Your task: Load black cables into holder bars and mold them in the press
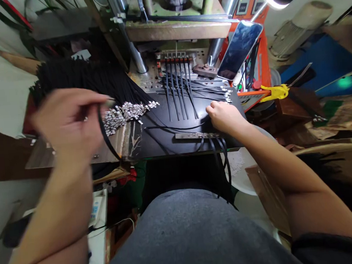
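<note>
the left hand [68, 121], blurred by motion, is raised over the left end of a black work board [161, 147]. its fingers are closed around a thin black cord [106, 133], and the cord's length droops in a curve below the hand. just beside the fingertips lies a heap of small silver metal terminals [123, 115] at the ends of a thick fan of black cords [85, 82], which spreads back toward the upper left. the right hand [225, 117] rests on the board with its fingers curled downward, right by a spray of loose metal-tipped cords [209, 93]; whether those fingers grip anything, i cannot tell. several black cords run from a row of red clamps [174, 61] on the steel plate of a press [144, 80] and lie across the board. a metal strip [196, 135] sits along the board's near edge, just below the right hand, with black cords [222, 161] hanging over the edge beside it. a phone [239, 49] leans at the right of the press, and yellow-handled cutters [274, 93] lie further right. the person's grey shirt [195, 231] fills the bottom of the view.
</note>
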`<action>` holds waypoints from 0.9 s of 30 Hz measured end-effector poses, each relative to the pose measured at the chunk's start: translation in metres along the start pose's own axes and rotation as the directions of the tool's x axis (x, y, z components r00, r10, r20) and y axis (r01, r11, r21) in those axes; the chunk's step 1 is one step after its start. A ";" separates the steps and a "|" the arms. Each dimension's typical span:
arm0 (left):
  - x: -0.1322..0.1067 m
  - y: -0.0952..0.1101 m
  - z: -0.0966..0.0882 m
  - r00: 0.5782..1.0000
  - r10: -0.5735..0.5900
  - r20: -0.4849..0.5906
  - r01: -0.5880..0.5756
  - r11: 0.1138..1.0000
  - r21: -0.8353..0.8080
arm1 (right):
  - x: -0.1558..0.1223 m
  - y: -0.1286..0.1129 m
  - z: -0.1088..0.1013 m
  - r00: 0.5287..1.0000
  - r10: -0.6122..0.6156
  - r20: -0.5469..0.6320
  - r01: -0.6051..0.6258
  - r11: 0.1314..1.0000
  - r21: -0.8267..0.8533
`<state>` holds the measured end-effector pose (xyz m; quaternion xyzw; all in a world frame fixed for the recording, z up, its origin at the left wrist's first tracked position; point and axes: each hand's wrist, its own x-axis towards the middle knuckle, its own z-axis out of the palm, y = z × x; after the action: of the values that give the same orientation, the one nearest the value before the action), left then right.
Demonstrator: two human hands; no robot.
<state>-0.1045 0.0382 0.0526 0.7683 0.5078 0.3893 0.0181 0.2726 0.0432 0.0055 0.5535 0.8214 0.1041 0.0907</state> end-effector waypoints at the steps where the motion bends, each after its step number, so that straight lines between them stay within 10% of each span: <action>1: -0.002 0.018 0.020 1.000 0.003 0.022 0.001 0.988 -0.154 | 0.001 -0.004 -0.003 1.000 0.002 -0.031 -0.002 1.000 0.009; 6: -0.025 0.080 0.107 0.837 0.385 0.388 -0.172 0.859 -0.482 | 0.000 -0.020 -0.015 0.981 0.090 -0.174 -0.084 0.996 0.041; 8: -0.031 0.084 0.120 0.845 0.364 0.392 -0.165 0.874 -0.458 | -0.002 -0.021 -0.016 0.976 0.124 -0.177 -0.116 0.992 0.057; 11: -0.029 0.082 0.121 0.852 0.340 0.397 -0.154 0.889 -0.431 | -0.004 -0.018 -0.012 0.960 0.221 -0.174 -0.205 0.973 0.107; 17: -0.009 0.086 0.113 0.725 0.409 0.555 -0.259 0.907 -0.331 | -0.014 -0.012 -0.015 0.868 0.359 -0.343 -0.131 0.832 0.539; 22: -0.009 0.093 0.117 0.686 0.417 0.595 -0.340 0.908 -0.244 | -0.026 -0.019 -0.020 0.968 0.166 -0.187 0.082 0.497 0.864; 27: -0.009 0.079 0.090 0.675 0.415 0.610 -0.305 0.910 -0.281 | -0.028 -0.021 -0.020 0.990 0.032 -0.138 0.112 0.417 0.902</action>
<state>0.0099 0.0255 0.0180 0.9362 0.2746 0.1279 0.1780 0.2594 0.0081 0.0200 0.4865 0.7646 -0.3211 -0.2749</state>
